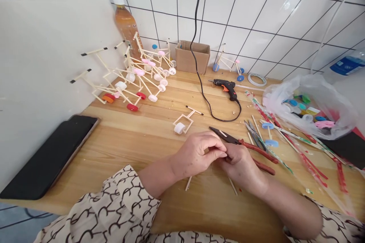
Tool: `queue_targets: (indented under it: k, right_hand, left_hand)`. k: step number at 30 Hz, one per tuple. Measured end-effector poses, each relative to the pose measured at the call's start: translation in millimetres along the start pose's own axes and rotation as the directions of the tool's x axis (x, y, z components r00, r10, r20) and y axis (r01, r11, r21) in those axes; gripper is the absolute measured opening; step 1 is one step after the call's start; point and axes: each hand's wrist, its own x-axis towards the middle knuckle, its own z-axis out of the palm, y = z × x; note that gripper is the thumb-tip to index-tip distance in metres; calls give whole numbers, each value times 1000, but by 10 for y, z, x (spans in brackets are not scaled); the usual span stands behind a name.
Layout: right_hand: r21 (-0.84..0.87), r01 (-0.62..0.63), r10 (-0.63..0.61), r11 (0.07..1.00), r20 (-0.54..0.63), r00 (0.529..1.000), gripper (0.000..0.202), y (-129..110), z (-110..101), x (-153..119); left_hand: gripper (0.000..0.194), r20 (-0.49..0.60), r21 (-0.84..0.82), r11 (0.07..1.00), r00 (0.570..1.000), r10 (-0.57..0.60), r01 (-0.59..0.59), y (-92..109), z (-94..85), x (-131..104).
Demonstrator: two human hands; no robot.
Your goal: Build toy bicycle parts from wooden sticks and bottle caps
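Note:
My left hand (pixel 196 154) and my right hand (pixel 243 167) meet over the front of the wooden table, both with fingers pinched together. Whatever lies between the fingertips is too small and hidden to name. Under my hands lie a short wooden stick (pixel 188 183) and another thin stick (pixel 233 186). Just behind my right hand rest red-handled pliers (pixel 258 150), with a stick piece on their jaws. Beyond my left hand lies a small stick frame (pixel 188 118) with a white bottle cap (pixel 179 128) at its near end.
Several stick models with cap wheels (pixel 132 107) crowd the back left near a bottle (pixel 125 22). A cardboard box (pixel 192 57), glue gun (pixel 226 87) and tape roll (pixel 257 79) stand behind. Right are scissors (pixel 258 136) and a bag of caps (pixel 339 100); left, a phone-like black slab (pixel 51 155).

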Motion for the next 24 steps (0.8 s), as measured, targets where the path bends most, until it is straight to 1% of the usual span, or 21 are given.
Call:
queue_targets:
  k: [5,9,17,21,24]
  right_hand:
    - [38,-24,23,999,24,999,17,11,2,-3]
    - [67,-19,17,998,27,999,18,-15,-10,13]
    - [46,-46,45,998,35,998,18,-10,-12,31]
    - [75,-68,63,995,64,996,19,2,-11,3]
    - [76,-77,73,994,51,996,17,-1,-21,-26]
  left_hand:
    - [12,39,13,997,997,-70,70,10,-15,7]
    - [9,20,22,996,996,-83,82,-9,-8,14]
    - [10,14,64,996,998,-59,58,-1,26,-7]
    - [9,32,89,996,999,-4,1,17,59,-44]
    - [10,21,104,994,999,38,-40,34,76,-61]
